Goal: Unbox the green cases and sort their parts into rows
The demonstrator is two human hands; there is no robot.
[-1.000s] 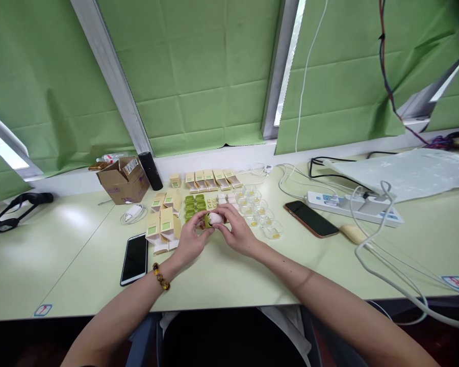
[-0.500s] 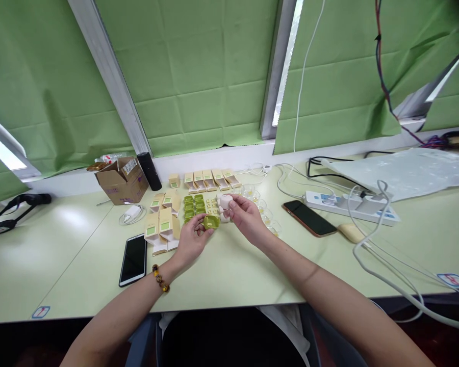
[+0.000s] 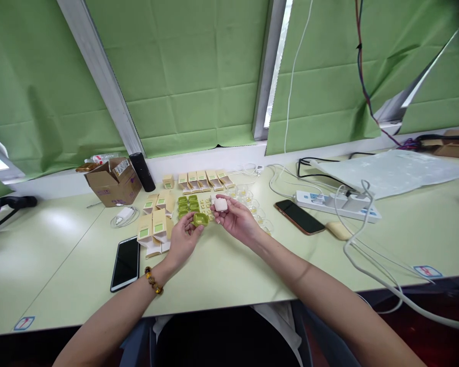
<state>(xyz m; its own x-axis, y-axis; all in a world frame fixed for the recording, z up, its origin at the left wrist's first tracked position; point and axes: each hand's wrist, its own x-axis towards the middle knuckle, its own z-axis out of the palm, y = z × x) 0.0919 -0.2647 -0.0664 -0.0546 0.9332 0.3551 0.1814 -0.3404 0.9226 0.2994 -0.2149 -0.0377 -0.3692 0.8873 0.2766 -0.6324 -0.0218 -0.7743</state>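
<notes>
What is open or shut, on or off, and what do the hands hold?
left hand: fingers hold green cover, empty.
right hand: fingers hold white case, out of the cover.
cardboard box: flaps open.
black phone: screen dark.
brown-edged phone: screen dark.
power strip: charger plugged in.
small boxes at the back: flaps open.

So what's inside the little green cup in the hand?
The green cup in the left hand looks empty: only its green inside shows. Fingers cover its near side. The white lump is outside it, in the right hand.
</notes>
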